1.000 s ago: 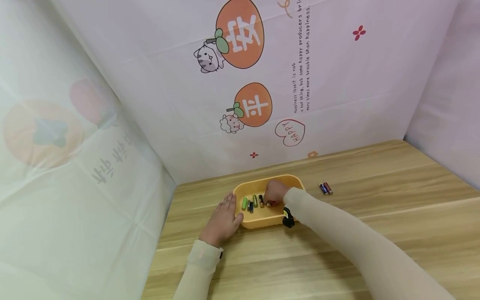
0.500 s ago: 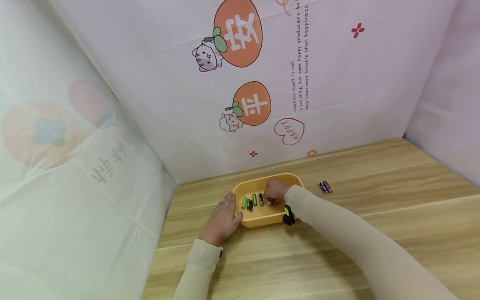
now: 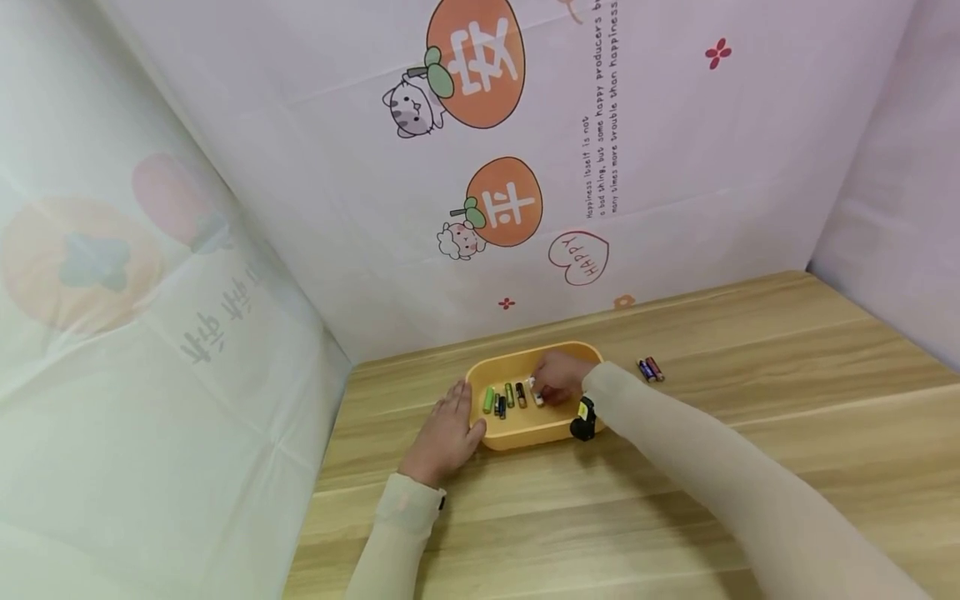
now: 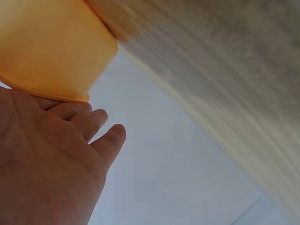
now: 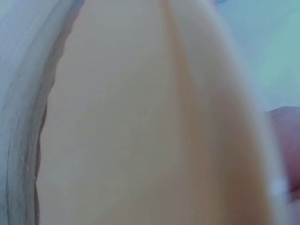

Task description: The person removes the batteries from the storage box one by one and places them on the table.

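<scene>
Left hand (image 3: 442, 437): straight fingers against yellow rectangular plastic tray (image 3: 525, 437)
Right hand (image 3: 562, 377): shifted rightward inside; cannot tell whether fingers pinch
White cylindrical battery (image 3: 537, 399): in tray, more exposed now, apparently extending the row

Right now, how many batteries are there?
8 visible. In the tray: bright green battery, two dark batteries, green-gold battery, black battery, whitish battery by the right hand. On the table, right of the tray: blue battery, red battery. The hand may hide more.

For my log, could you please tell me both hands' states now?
Left hand: open, touching the yellow bin.
Right hand: inside the bin; grip cannot be told.
</scene>
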